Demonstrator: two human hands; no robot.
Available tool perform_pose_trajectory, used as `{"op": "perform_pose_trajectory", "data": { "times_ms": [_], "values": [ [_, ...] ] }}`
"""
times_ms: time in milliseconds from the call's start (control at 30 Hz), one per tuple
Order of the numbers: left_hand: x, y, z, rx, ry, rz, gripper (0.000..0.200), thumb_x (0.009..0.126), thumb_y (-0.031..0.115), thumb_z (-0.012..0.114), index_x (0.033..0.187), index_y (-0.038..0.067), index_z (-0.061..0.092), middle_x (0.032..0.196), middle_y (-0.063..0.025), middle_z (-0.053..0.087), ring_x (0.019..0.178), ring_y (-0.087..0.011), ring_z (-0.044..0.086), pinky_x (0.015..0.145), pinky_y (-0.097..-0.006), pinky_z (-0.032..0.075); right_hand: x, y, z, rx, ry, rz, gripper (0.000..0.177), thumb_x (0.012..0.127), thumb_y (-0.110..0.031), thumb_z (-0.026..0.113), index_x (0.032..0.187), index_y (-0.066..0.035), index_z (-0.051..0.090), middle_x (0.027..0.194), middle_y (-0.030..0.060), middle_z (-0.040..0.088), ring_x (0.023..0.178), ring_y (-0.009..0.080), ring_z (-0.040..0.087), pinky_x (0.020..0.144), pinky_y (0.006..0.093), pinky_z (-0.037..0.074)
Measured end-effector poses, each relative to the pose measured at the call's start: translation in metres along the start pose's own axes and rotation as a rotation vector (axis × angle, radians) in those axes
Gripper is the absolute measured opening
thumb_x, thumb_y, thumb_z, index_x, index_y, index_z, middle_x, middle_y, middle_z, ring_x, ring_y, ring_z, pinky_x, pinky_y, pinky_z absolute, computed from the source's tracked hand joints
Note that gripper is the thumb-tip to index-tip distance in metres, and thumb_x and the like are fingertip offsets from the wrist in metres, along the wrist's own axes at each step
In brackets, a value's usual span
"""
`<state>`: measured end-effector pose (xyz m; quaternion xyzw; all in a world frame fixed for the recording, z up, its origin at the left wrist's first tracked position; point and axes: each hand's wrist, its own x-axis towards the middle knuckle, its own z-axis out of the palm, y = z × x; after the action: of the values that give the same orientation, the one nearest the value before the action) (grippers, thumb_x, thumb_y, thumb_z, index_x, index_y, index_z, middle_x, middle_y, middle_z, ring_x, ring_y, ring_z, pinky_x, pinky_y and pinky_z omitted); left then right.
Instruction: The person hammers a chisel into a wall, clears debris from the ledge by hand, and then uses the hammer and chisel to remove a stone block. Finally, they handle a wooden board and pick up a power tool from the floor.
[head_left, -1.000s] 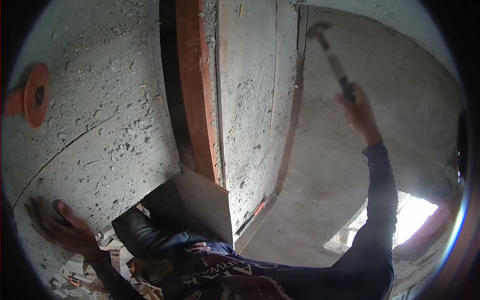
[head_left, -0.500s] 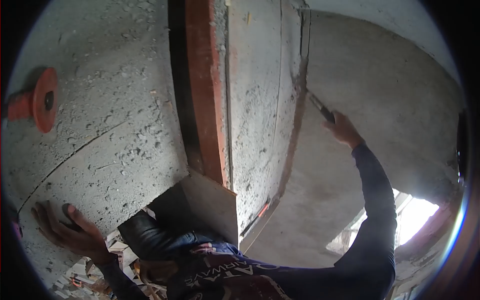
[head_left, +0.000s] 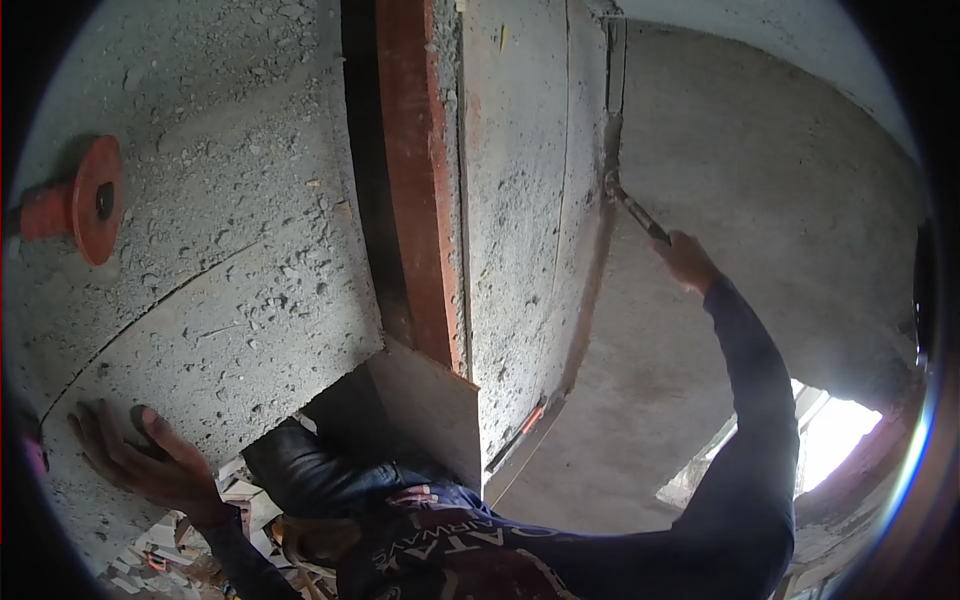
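Observation:
My left hand lies with its fingers spread against the rough grey concrete surface at the lower left. Up at the right, my right hand is wrapped round the lower end of a slim-handled tool. The tool's small head meets a dark brown strip that runs down the corner between two walls. What kind of head it has is too small to tell. Right of that strip is a smooth grey wall; to its left stands a pitted pale concrete face.
An orange-red round fitting sticks out of the concrete at the left. A reddish upright borders a dark gap. Below it is a board. Rubble lies at the lower left, and a bright opening is at the lower right.
My right hand and the tool have shifted slightly, and the tool's head now shows more clearly at the strip. The view has moved a little; my left hand stays on the concrete.

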<state>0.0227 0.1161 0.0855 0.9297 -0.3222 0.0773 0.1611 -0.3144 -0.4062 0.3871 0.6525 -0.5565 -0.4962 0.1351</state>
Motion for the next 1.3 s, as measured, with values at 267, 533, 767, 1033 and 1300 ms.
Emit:
{"op": "perform_pose_trajectory", "data": {
  "times_ms": [267, 533, 767, 1033, 1300],
  "values": [
    [0.004, 0.004, 0.005, -0.018, 0.050, 0.072, 0.043, 0.100, 0.036, 0.051, 0.126, 0.002, 0.054, 0.135, -0.0228, 0.052, 0.126, -0.0405, 0.050, 0.101, -0.0521, 0.041, -0.007, -0.110, -0.123, 0.325, 1.061, -0.813, 0.041, 0.101, -0.045, 0.045, 0.096, -0.003, 0.049, 0.059, -0.0009, 0.044, 0.040, 0.0095, 0.041, 0.034, 0.0278, 0.036],
    [0.002, 0.009, 0.000, 0.060, 0.006, -0.014, 0.042, 0.100, 0.036, 0.049, 0.126, 0.003, 0.054, 0.135, -0.0211, 0.051, 0.129, -0.0400, 0.047, 0.100, -0.0536, 0.042, 0.007, -0.016, -0.030, 0.262, -0.119, 0.107, 0.048, 0.098, -0.047, 0.051, 0.098, 0.002, 0.054, 0.067, 0.0077, 0.056, 0.051, 0.0143, 0.052, 0.042, 0.0358, 0.040],
    [0.001, 0.003, 0.006, -0.027, 0.040, 0.055, 0.043, 0.099, 0.036, 0.053, 0.127, 0.003, 0.054, 0.136, -0.0210, 0.051, 0.128, -0.0389, 0.048, 0.103, -0.0516, 0.041, -0.040, -0.077, -0.153, 0.375, 1.082, -0.802, 0.041, 0.102, -0.042, 0.046, 0.099, -0.002, 0.053, 0.072, 0.0014, 0.051, 0.049, 0.0045, 0.044, 0.035, 0.0236, 0.035],
    [-0.003, 0.007, 0.004, 0.015, 0.050, 0.020, 0.039, 0.100, 0.032, 0.049, 0.125, 0.003, 0.056, 0.136, -0.0201, 0.052, 0.129, -0.0372, 0.048, 0.102, -0.0515, 0.041, 0.043, -0.003, 0.024, 0.353, 0.036, 0.118, 0.052, 0.095, -0.044, 0.055, 0.099, 0.008, 0.055, 0.079, 0.0216, 0.064, 0.072, 0.0298, 0.066, 0.057, 0.0436, 0.048],
    [-0.003, 0.000, 0.011, 0.048, 0.044, 0.061, 0.039, 0.101, 0.033, 0.049, 0.124, 0.002, 0.056, 0.135, -0.0202, 0.052, 0.128, -0.0382, 0.048, 0.102, -0.0525, 0.041, -0.063, -0.071, -0.122, 0.552, 0.847, -0.498, 0.050, 0.097, -0.056, 0.048, 0.094, -0.007, 0.054, 0.063, -0.0018, 0.049, 0.047, 0.0043, 0.044, 0.036, 0.0250, 0.036]
  ]
}}
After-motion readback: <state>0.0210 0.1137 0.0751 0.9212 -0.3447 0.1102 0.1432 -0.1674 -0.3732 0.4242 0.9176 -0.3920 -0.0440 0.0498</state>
